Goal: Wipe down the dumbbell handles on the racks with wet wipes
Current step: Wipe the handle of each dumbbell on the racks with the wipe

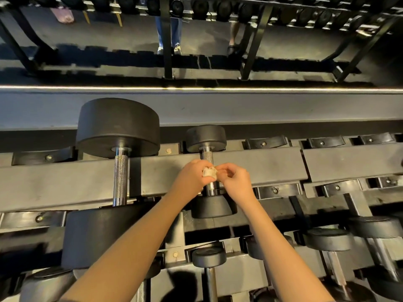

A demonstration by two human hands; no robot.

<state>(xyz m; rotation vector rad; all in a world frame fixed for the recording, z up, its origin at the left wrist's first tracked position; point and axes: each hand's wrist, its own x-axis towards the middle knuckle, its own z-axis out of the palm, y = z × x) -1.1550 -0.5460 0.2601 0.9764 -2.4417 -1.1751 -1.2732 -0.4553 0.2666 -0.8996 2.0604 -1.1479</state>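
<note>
Both arms reach forward; the left hand (pixel 192 174) grips a crumpled wet wipe (pixel 209 172) against the small dumbbell's handle (pixel 207 156), while the right hand (pixel 234 178), fingers curled, pinches the wipe's edge.

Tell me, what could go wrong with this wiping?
The crumpled white wet wipe, held by the left hand and right hand, is a small wad, so it may miss parts of the small black dumbbell's knurled metal handle. It might snag on the knurling, or drop through gaps in the black rack.

Single head-worn wide-angle view, set close above the dumbbell rack (pixel 65 182) — facing forward and steeply down across its top tier, near edge lowest in frame.
</note>
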